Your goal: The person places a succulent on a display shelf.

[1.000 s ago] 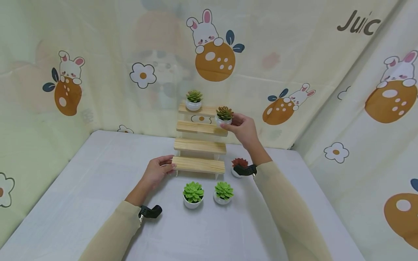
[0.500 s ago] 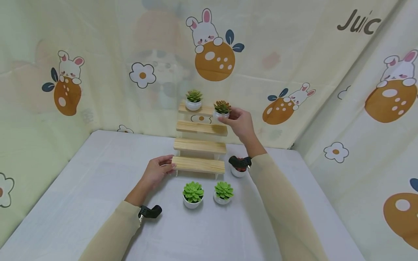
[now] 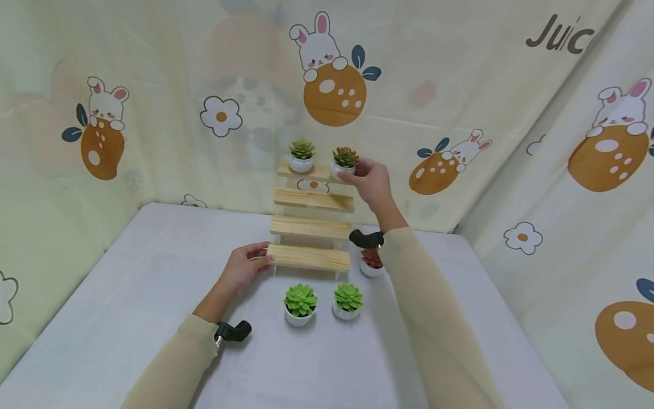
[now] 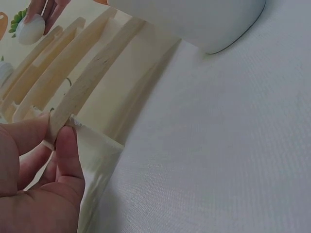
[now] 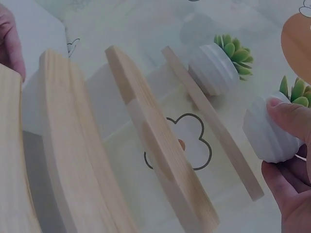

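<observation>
White cloth covers the table point(image 3: 128, 318), and cream curtains point(image 3: 460, 85) printed with rabbits and flowers close it in behind and on the right.

Nearest the person, two bright green plants in white pots stand side by side on the cloth: the left green plant point(image 3: 300, 304) and the right green plant point(image 3: 348, 301). Just behind them stands a wooden stepped shelf point(image 3: 311, 224) with four boards rising toward the curtain.

The left hand point(image 3: 247, 267) grips the left end of the lowest board; the left wrist view shows thumb and fingers point(image 4: 68, 155) pinching the board's edge.

A red plant point(image 3: 372, 261) in a white pot sits on the table by the right end of the lowest board, partly hidden by the right sleeve point(image 3: 424, 307).

Farther back, the right hand point(image 3: 369, 180) is raised at the right end of the top board, its fingers closed around the white pot of a reddish-green plant point(image 3: 344, 161). The pot is at the level of the top board; whether it rests on the wood cannot be told. A small green plant point(image 3: 301, 155) in a white pot stands on the left part of the same board, apart from the held one.
</observation>
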### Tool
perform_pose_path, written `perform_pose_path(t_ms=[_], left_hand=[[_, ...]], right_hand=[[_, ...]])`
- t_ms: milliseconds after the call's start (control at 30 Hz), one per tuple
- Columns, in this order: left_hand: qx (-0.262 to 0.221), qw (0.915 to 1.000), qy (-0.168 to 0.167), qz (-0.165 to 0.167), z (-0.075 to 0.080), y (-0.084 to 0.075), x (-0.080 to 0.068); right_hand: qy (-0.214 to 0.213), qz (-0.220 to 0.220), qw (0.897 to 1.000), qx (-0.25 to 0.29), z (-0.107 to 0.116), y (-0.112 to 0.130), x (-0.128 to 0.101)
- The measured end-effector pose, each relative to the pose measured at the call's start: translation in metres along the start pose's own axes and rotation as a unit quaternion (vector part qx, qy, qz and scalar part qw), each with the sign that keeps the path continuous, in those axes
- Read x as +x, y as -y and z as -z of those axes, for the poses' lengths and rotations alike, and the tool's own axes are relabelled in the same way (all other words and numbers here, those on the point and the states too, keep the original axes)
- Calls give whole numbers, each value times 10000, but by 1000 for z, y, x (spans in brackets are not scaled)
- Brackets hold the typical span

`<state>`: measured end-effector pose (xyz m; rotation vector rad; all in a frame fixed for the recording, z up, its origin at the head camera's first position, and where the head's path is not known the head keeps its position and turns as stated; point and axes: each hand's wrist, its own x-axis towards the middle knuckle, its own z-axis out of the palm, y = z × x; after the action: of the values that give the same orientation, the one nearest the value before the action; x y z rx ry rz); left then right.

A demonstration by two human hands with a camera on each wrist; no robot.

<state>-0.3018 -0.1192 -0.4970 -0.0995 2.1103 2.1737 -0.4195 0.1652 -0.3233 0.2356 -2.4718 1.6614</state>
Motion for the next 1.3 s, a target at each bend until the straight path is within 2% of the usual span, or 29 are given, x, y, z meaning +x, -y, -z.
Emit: perform_pose_path(t_ms=[400, 667, 867, 1300], left_hand=[[63, 10000, -35, 19, 0, 0, 0], [72, 10000, -17, 14, -1, -2, -1], [72, 10000, -10, 27, 0, -1, 0], [-7, 10000, -27, -48, -1, -1, 0]], right_hand=[[-171, -84, 9996, -218, -11, 5, 12], [-350, -288, 9979, -468, -16, 4, 17], [-520, -201, 9960, -701, -18, -1, 21], [-547, -175, 9968, -551, -18, -1, 18]])
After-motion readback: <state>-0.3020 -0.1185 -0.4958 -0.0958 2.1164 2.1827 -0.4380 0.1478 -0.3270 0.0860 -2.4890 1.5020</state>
